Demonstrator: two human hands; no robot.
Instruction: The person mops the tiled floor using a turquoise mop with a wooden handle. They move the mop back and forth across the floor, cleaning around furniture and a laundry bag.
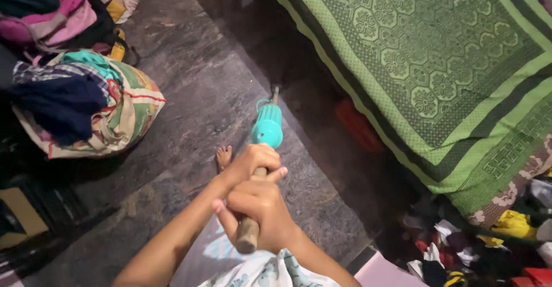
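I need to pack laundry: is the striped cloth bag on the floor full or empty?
Full. The striped cloth bag bulges, with dark blue and teal clothes spilling from its open mouth onto the grey stone floor.

One view only, from a camera on the person's head, looking steeply down and forward. Close below the lens, both hands fill the lower centre. Beyond lies the floor, with a bed at upper right and bags at upper left.
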